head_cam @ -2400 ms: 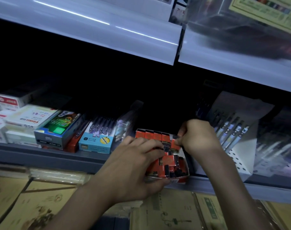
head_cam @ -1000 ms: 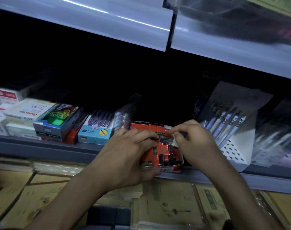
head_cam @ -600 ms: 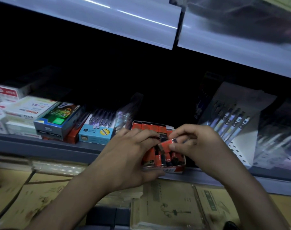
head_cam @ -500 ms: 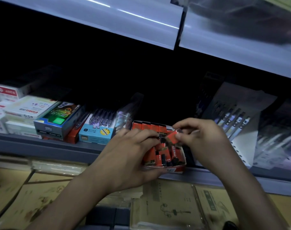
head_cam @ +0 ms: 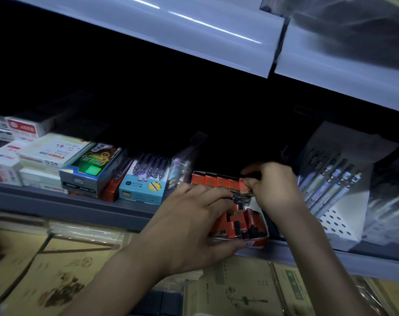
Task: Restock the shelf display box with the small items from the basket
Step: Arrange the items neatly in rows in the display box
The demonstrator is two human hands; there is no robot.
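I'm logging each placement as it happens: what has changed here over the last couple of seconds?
The right hand took hold of a small red item inside the display box, lifted it, then moved it back to the right end of the upright back row, where it pinches it now. The left hand still grips the box's front left; the box and the blue pen box beside it stayed put.

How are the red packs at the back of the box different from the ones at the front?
The back packs stand side by side in a neat row; the front packs lie jumbled. The back packs show mostly red; the front packs show black parts too. The right hand pinches the back row's end pack; the left hand grips the display box beside the front packs. All are small, red, in one box.
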